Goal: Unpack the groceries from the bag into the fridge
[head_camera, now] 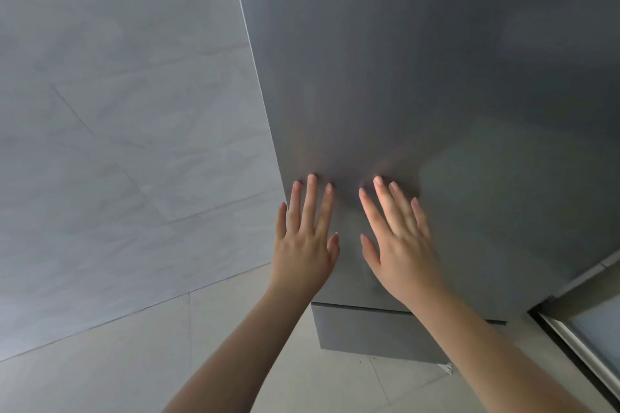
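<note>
From the head camera, a tall, dark grey fridge door (419, 77) fills the upper right of the view, its flat front closed and its left edge running down as a slanted line from the top of the frame. Both hands lie flat against the lower part of that door, side by side and just apart from each other. The left hand (303, 241) sits close to the door's left edge, its fingers straight and slightly spread, tips touching the door, thumb out toward the other hand; it has hold of nothing. The right hand (399, 245) lies just right of it on the same panel, fingers likewise straight and fanned a little, palm toward the surface, and it too holds nothing. Faint shadows gather on the door just above the fingertips of both hands. Both bare forearms reach up to the door from the bottom of the frame. Below the door, under the wrists, a lower drawer front (365, 329) in the same grey is set apart from it by a thin dark gap. Left of the door stands a pale grey tiled wall (117, 144), meeting a light tiled floor (117, 362) beneath. Right of the door's bottom corner, a dark-framed glass panel (590, 335) shows at the frame's edge.
</note>
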